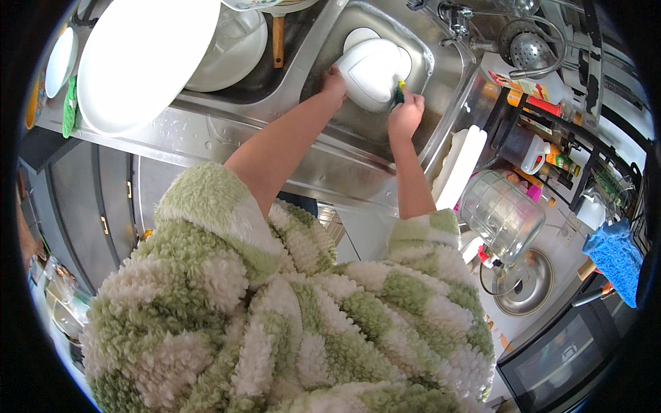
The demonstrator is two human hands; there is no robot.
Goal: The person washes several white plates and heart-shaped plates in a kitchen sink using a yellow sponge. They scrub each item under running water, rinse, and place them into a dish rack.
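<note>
Over the right basin of a stainless steel sink, my left hand grips the left edge of a white heart-shaped dish. The dish is tilted, with its ridged underside facing up. At its lower right edge, my right hand holds a small scrubbing sponge, dark green with a bit of yellow. Most of the sponge is hidden by my fingers and the dish rim. Beneath the heart-shaped dish, other white dishes lie in the basin, partly covered. Suds line the basin's far wall.
At left, a large white oval platter, a white bowl and a wooden-handled pan occupy the other basin area. A green cloth hangs over the counter edge. The faucet stands behind; a glass jar sits right.
</note>
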